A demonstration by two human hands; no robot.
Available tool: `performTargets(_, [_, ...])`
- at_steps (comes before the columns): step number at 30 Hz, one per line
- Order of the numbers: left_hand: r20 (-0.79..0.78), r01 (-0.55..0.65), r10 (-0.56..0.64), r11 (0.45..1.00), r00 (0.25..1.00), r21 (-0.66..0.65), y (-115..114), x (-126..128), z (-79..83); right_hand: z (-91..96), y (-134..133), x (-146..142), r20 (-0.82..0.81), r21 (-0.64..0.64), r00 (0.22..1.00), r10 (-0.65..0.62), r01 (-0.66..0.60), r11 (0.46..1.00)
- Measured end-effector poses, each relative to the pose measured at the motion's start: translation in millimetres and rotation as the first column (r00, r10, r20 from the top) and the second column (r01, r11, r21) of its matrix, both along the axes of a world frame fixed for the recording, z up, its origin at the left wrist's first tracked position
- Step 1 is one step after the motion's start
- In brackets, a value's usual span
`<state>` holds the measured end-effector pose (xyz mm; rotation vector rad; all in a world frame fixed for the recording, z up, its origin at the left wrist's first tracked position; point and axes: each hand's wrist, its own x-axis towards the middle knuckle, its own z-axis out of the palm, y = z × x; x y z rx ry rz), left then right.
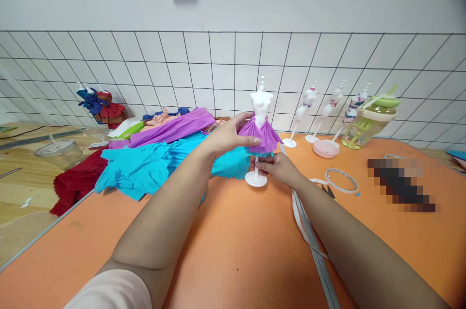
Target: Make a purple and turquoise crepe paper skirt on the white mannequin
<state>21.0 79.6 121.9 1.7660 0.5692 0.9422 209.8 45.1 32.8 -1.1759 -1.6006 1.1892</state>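
A small white dress form [261,105] stands upright in front of me on the orange table. Around its waist is a gathered purple crepe-paper skirt [270,135], with a blue edge showing underneath. My left hand [233,135] grips the skirt from the left, thumb across its front and fingers partly hidden behind. Lower down, my right hand [279,168] pinches the thin pole just above the round white base [256,180]. Left of the form, bright blue crepe paper [145,165] lies crumpled, with a purple sheet [174,128] behind it.
Three more dress forms [306,105] stand back right, near a pink bowl [325,148] and a green-lidded bottle [371,122]. A tape roll [341,180] lies right. Dark red paper [78,180] and a clear lidded container [60,153] are left. A tiled wall [182,71] bounds the back.
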Motion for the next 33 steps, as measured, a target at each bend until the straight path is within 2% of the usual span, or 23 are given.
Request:
performTargets(4, [-0.007, -0.050, 0.051, 0.998, 0.999, 0.036, 4, 1, 1.0, 1.5, -1, -2, 0.015, 0.002, 1.000, -0.006, 0.006, 1.000])
performTargets(6, [0.036, -0.157, 0.155, 0.987, 0.987, 0.043, 2, 6, 1.1, 0.5, 1, 1, 0.052, 0.011, 0.998, -0.046, 0.045, 0.999])
performTargets(9, [0.168, -0.420, 0.406, 0.906, 0.898, 0.054, -19, 10, -9.5, -3.3, 7, 11, 0.149, 0.041, 0.979, -0.140, 0.135, 0.990])
performTargets(11, [0.184, -0.509, 0.486, 0.854, 0.854, 0.109, -45, 6, -28.5, -6.8, 11, 18, 0.227, 0.071, 0.952, -0.206, 0.194, 0.978])
performTargets(12, [0.103, -0.457, 0.446, 0.874, 0.889, 0.167, -60, 1, -41.6, -8.8, 13, 21, 0.263, 0.086, 0.937, -0.231, 0.215, 0.973])
performTargets(13, [-0.046, -0.324, 0.342, 0.919, 0.939, 0.224, -75, -6, -56.2, -10.7, 15, 24, 0.296, 0.100, 0.922, -0.251, 0.231, 0.968])
performTargets(14, [-0.207, -0.137, 0.196, 0.953, 0.958, 0.270, -90, -13, -71.5, -12.7, 17, 25, 0.323, 0.112, 0.909, -0.265, 0.241, 0.964])
performTargets(15, [-0.342, 0.042, 0.066, 0.953, 0.937, 0.299, -102, -20, -86.4, -14.6, 18, 26, 0.344, 0.123, 0.897, -0.277, 0.249, 0.961])
performTargets(18, [-0.537, 0.262, -0.030, 0.895, 0.843, 0.361, -126, -36, -119.2, -20.3, 23, 25, 0.385, 0.146, 0.865, -0.321, 0.287, 0.947])
performTargets(21, [-0.620, 0.322, -0.011, 0.862, 0.785, 0.392, -130, -38, -127.6, -24.8, 29, 24, 0.404, 0.145, 0.837, -0.369, 0.340, 0.929])
performTargets(26, [-0.656, 0.337, 0.030, 0.840, 0.754, 0.425, -128, -36, -121.4, -30.2, 45, 25, 0.380, 0.143, 0.836, -0.396, 0.370, 0.918])
performTargets(33, [-0.682, 0.366, 0.031, 0.825, 0.730, 0.430, -128, -38, -120.6, -43.1, 67, 23, 0.281, 0.127, 0.865, -0.416, 0.396, 0.909])
